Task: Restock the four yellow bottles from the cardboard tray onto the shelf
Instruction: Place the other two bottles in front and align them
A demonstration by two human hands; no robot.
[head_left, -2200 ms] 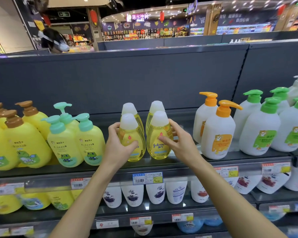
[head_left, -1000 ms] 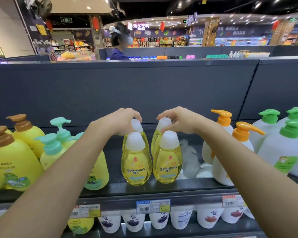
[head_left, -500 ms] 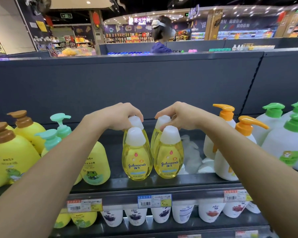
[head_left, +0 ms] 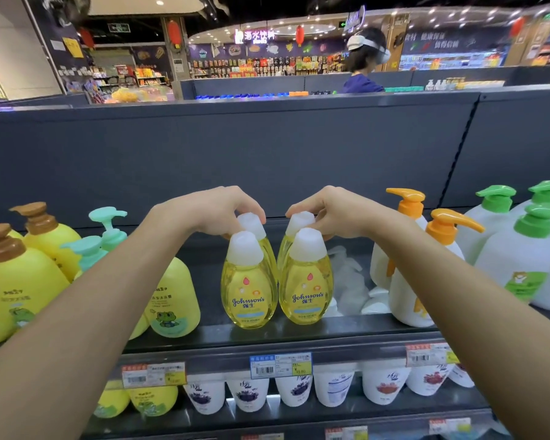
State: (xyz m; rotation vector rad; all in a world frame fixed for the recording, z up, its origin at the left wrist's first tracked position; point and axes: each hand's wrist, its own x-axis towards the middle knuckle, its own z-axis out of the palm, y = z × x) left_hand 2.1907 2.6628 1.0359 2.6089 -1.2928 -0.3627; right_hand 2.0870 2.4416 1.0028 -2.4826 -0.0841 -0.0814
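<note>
Clear yellow bottles with white caps stand in two rows on the dark shelf (head_left: 267, 336). The front left bottle (head_left: 249, 289) and the front right bottle (head_left: 305, 285) stand side by side near the shelf's front edge. Behind them, my left hand (head_left: 213, 211) grips the white cap of the back left bottle (head_left: 254, 225). My right hand (head_left: 334, 211) grips the cap of the back right bottle (head_left: 299, 222). Both back bottles are upright and mostly hidden by the front pair. No cardboard tray is in view.
Yellow and teal pump bottles (head_left: 169, 300) crowd the shelf to the left. White bottles with orange pumps (head_left: 416, 268) and green pumps (head_left: 518, 268) stand on the right. Crumpled clear plastic (head_left: 346, 277) lies behind the yellow bottles. A person stands beyond the partition (head_left: 364, 63).
My hands moved from the bodies of the front bottles up to the caps of the back pair. Since half a second ago they have barely shifted. The person behind the partition walked right.
</note>
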